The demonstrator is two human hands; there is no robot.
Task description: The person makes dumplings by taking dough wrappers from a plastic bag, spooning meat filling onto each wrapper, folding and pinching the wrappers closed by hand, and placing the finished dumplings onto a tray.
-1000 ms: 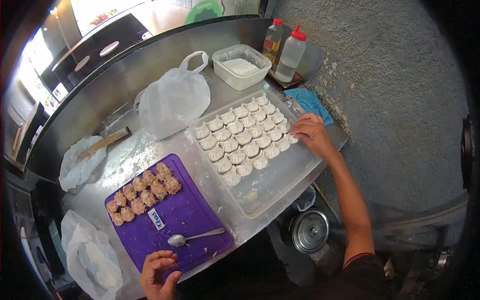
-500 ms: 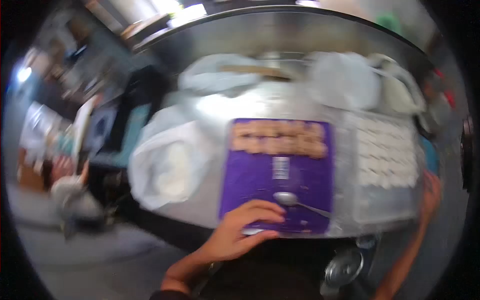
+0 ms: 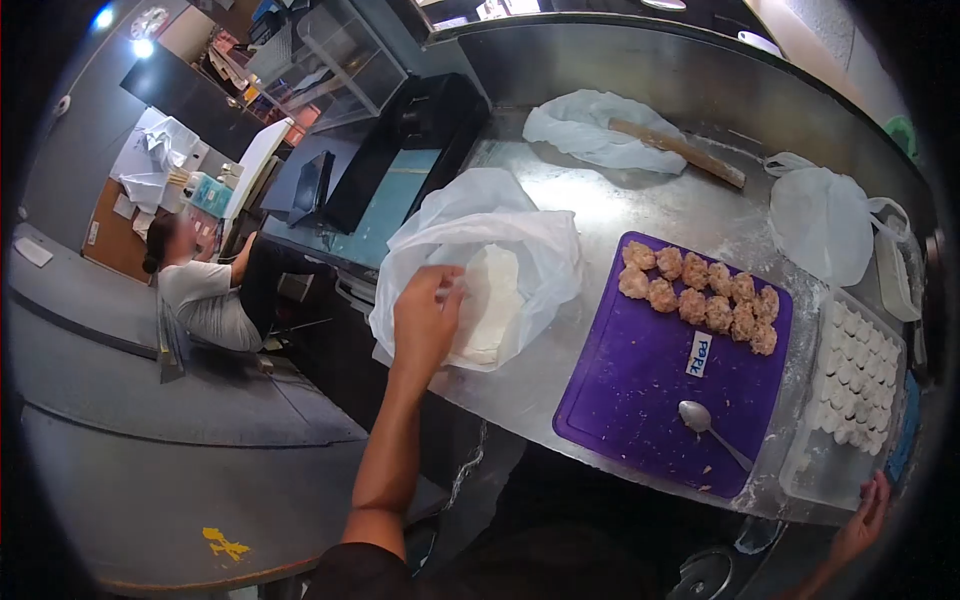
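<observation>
My left hand (image 3: 428, 312) is at the left side of a white plastic bag (image 3: 545, 235), its thumb and fingertips pinched together on the bag's edge. Inside the bag lies a long slab of pale dough (image 3: 492, 305). My right hand (image 3: 868, 512) is at the near right corner of a clear plastic tray (image 3: 805, 480), fingers stretched out beside its edge. Rows of small white dough pieces (image 3: 855, 375) fill the far part of that tray. Between my hands, a purple cutting board (image 3: 630, 400) carries several meat balls (image 3: 692, 305), a "PORK" label (image 3: 699, 354) and a metal spoon (image 3: 697, 418).
A wooden rolling pin (image 3: 680, 153) lies partly on another plastic bag (image 3: 590, 135) at the back. A tied white bag (image 3: 820, 225) stands back right. Flour dusts the metal table (image 3: 500, 395). A black crate (image 3: 410, 140) is to the left; a seated person (image 3: 210, 295) is farther off.
My view has swung left. My left hand has moved from the cutting board's near edge to the bag with the dough. My right hand stays by the tray, now nearer its near corner.
</observation>
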